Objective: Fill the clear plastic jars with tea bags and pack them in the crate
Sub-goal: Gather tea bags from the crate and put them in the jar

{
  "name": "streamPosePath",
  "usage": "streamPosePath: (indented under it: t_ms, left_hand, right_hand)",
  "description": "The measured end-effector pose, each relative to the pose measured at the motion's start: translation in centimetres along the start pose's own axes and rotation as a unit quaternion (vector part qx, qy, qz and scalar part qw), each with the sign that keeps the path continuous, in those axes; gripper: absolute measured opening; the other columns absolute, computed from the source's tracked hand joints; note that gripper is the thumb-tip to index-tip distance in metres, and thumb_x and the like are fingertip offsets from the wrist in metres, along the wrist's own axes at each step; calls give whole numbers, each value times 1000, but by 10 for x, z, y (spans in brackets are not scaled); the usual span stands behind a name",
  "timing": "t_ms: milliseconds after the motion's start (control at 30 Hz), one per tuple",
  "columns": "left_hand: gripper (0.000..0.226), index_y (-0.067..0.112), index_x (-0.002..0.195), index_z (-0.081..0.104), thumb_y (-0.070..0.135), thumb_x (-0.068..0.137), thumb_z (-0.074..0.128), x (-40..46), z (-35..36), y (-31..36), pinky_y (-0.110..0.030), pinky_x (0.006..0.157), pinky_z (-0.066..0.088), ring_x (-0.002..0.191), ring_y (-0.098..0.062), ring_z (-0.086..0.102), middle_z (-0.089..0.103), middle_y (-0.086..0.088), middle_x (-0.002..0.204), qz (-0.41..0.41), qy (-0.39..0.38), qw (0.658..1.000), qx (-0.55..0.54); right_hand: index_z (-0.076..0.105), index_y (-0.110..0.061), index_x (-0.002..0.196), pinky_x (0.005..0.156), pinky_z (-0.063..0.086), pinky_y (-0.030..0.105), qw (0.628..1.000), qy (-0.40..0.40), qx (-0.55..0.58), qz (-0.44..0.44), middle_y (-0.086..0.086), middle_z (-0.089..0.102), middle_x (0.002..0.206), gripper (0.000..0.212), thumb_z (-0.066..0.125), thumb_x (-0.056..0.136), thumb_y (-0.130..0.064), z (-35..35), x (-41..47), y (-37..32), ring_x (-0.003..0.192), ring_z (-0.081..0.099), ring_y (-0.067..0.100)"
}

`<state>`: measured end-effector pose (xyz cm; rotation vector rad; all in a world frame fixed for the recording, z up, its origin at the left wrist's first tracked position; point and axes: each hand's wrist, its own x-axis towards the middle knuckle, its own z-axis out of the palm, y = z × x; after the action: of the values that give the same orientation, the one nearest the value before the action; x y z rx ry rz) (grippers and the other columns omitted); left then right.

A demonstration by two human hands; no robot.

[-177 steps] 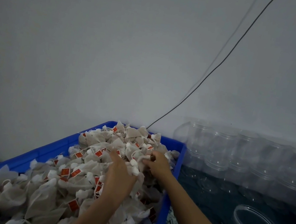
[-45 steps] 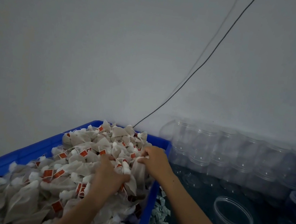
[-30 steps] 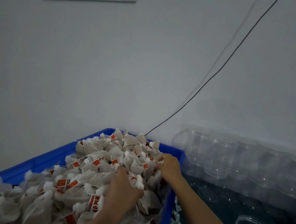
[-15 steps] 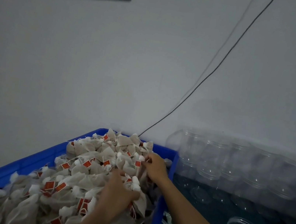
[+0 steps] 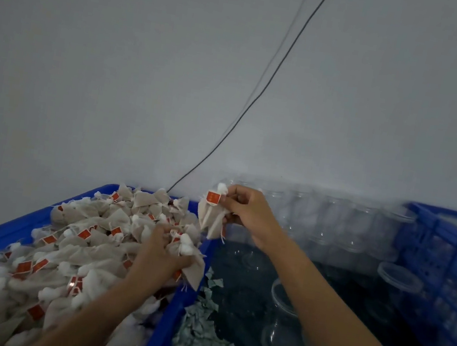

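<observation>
A blue bin (image 5: 1,235) on the left is heaped with beige tea bags (image 5: 98,230) bearing red tags. My left hand (image 5: 160,257) is in the heap near the bin's right rim, gripping a bunch of tea bags. My right hand (image 5: 248,212) is raised just right of the bin, pinching a tea bag (image 5: 211,218) by its top so that it hangs down. An open clear jar (image 5: 284,322) stands on the dark table below my right forearm. More clear jars (image 5: 329,227) are stacked along the wall.
A blue crate (image 5: 445,267) stands at the right edge, with a clear jar (image 5: 398,280) beside it. Small greenish packets (image 5: 203,345) lie piled between the bin and the open jar. A black cable (image 5: 264,88) runs down the white wall.
My right hand has lifted out of the heap and moved right with one tea bag. My left hand stays in the heap holding its bunch. The view has swung right, showing the crate.
</observation>
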<state>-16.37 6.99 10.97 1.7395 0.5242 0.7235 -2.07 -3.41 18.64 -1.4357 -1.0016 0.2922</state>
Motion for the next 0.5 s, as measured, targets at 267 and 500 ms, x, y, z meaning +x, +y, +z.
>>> streamPosePath:
  t_ms: [267, 500]
  left_hand:
    - [50, 18, 112, 46, 6, 75, 78, 9, 78, 34, -27, 66, 53, 88, -17, 61, 59, 1, 100, 68, -20, 997, -26]
    - [52, 19, 116, 45, 5, 77, 76, 12, 151, 18, -15, 56, 45, 78, -6, 60, 59, 3, 98, 44, 64, 994, -77]
  right_hand:
    - [64, -8, 77, 64, 56, 28, 991, 87, -102, -6, 8, 65, 74, 12, 64, 89, -8, -105, -64, -6, 66, 63, 17]
    - [67, -5, 80, 58, 54, 25, 984, 125, -122, 40, 0, 67, 65, 10, 64, 88, -9, -143, -87, 29, 59, 62, 14]
